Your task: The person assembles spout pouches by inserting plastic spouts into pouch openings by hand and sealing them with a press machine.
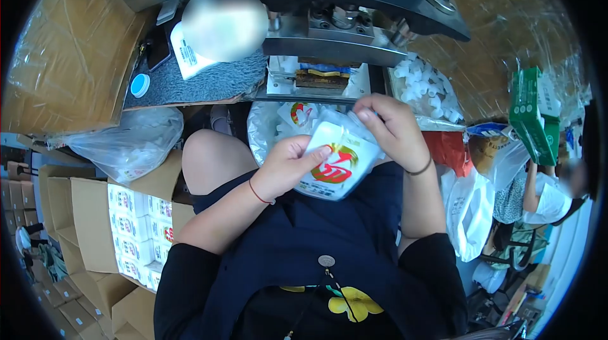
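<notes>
My left hand (286,167) is closed on the lower left side of a white plastic pouch (335,166) with a red and green printed logo, its thumb lying on the front. The pouch is tilted above my lap. At its upper right corner my right hand (394,129) is closed, thumb and fingers pinched together at the pouch's top. Whatever small part lies between those fingertips is hidden. Just behind the pouch is a clear plastic bag (261,128) holding more printed pouches (297,114).
A press machine (342,23) with a metal bar stands ahead. White plastic spouts (421,86) lie in a heap to its right. A blue cap (140,85) sits on a grey mat (215,83). At left, a carton (92,226) holds stacked pouches. Another person (541,194) handles a green box (535,115).
</notes>
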Motion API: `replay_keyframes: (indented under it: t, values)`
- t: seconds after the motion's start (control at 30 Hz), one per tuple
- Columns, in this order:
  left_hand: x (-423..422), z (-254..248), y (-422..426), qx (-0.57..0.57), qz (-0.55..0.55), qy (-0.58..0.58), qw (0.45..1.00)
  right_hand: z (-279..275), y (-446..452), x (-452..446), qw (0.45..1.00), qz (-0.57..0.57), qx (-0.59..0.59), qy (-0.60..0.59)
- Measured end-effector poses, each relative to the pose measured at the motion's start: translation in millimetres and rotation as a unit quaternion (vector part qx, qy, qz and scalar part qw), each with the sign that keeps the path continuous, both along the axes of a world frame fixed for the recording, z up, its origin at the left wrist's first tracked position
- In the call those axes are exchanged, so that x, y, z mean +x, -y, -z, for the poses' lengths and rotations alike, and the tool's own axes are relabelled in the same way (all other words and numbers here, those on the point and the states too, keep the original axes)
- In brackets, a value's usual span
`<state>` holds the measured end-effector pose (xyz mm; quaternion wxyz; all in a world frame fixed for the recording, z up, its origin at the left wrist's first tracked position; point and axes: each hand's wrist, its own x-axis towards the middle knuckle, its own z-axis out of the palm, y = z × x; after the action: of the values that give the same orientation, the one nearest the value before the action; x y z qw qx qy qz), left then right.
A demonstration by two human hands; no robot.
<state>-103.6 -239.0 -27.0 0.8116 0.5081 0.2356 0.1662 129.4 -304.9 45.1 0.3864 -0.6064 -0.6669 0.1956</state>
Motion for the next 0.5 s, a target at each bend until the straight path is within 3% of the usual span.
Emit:
replay_keyframes:
  t: [0.1, 0.2, 0.27, 0.33, 0.43, 0.5]
  values:
    - [2, -6, 4, -0.041, 0.024, 0.011, 0.999, -6, 9, 1, 0.997, -0.004, -0.064, -0.040]
    - [6, -2, 2, -0.025, 0.036, 0.006, 0.999, -4, 15, 0, 0.987, 0.075, -0.084, -0.116]
    - [6, 6, -1, 0.031, 0.063, -0.031, 0.997, 5, 12, 3, 0.995, 0.048, -0.043, -0.079]
    - [9, 2, 0, -0.022, 0.042, -0.007, 0.999, 3, 10, 6, 0.997, 0.032, -0.060, -0.022]
    - [13, 0, 1, -0.079, 0.044, 0.011, 0.996, -6, 9, 16, 0.992, -0.046, -0.120, 0.000]
    - [13, 1, 2, -0.107, 0.058, 0.019, 0.992, -8, 9, 16, 0.993, -0.064, -0.092, -0.027]
